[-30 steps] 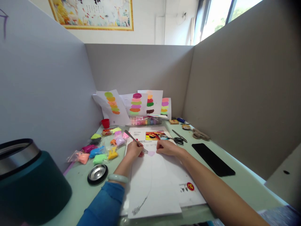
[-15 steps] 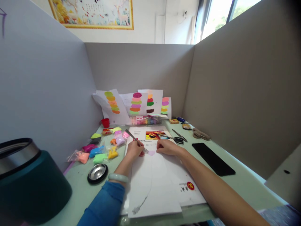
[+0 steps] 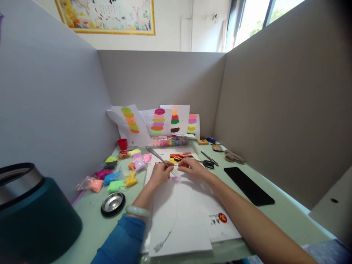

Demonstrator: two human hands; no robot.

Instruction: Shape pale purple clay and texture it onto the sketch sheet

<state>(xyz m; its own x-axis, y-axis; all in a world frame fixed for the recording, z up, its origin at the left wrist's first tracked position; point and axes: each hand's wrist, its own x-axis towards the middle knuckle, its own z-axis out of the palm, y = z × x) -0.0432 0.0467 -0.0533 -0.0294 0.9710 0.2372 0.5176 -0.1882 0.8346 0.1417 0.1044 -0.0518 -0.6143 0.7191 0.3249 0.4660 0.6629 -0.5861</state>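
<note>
My left hand [image 3: 160,173] is closed around a metal fork [image 3: 156,153]. The fork's handle points up and to the far left, and its tines slant down toward the near side. Close to the tines is my right hand [image 3: 194,169], its fingers bent together in a pinch; whatever is between the fingertips is too small to make out. Below both hands a small light purple patch [image 3: 177,179] lies on a white paper sheet [image 3: 189,227]. That sheet bears a thin drawn stem line and a dark grey scribble [image 3: 158,247] near its front edge.
Several bags of coloured clay [image 3: 117,186] and a round metal lid [image 3: 113,204] lie on the left, beside a large teal flask [image 3: 35,220]. Scissors [image 3: 207,164], tweezers [image 3: 209,158] and a black phone-like slab [image 3: 249,186] are on the right. Painted sheets [image 3: 132,124] lean against the back partition.
My right hand has risen off the paper and moved left toward the fork's tines. My left hand, with the fork, has shifted slightly right and up. The two hands are now closer together.
</note>
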